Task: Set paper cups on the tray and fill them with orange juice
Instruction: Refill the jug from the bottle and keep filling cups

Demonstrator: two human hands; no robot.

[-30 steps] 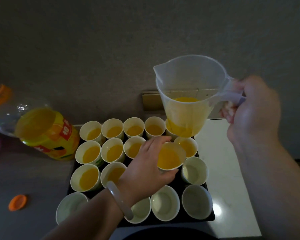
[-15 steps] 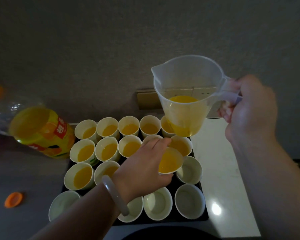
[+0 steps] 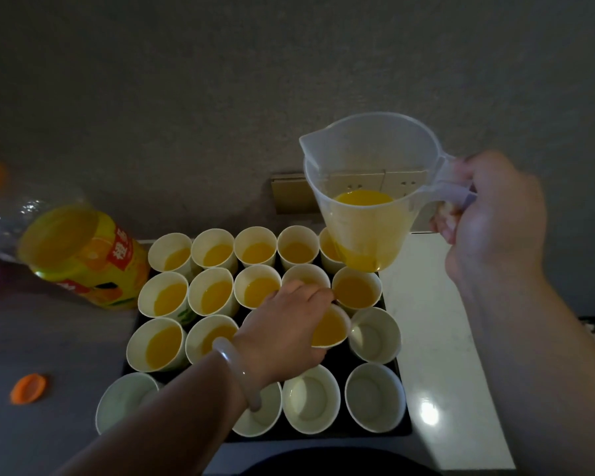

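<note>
Paper cups (image 3: 167, 298) stand in close rows on a black tray (image 3: 404, 429) in the lower middle of the frame, packed rim to rim so that one pass of the jug can serve them all. The rows toward the top hold orange juice. The bottom row and one cup (image 3: 375, 334) at the right end of the third row are empty, so by this count the filling is a little over half done. The left hand (image 3: 282, 334), a pale bracelet (image 3: 236, 369) on its wrist, reaches across the tray with fingers curled round a filled cup (image 3: 328, 328) in the third row. That cup leans slightly, and whether its base touches the tray cannot be told; the grip probably serves to seat it in its place among its neighbours. The right hand (image 3: 495, 228) is wrapped round the handle of a clear plastic jug (image 3: 368, 173), held level above the upper right corner of the tray with the spout facing left. Nothing is being poured, and the jug is about a third full, which looks enough for several more cups. A large juice bottle (image 3: 83, 255) stands uncapped at the left of the frame beside the tray, near at hand for refilling the jug. Its orange cap (image 3: 28, 388) lies on the counter at lower left.
</note>
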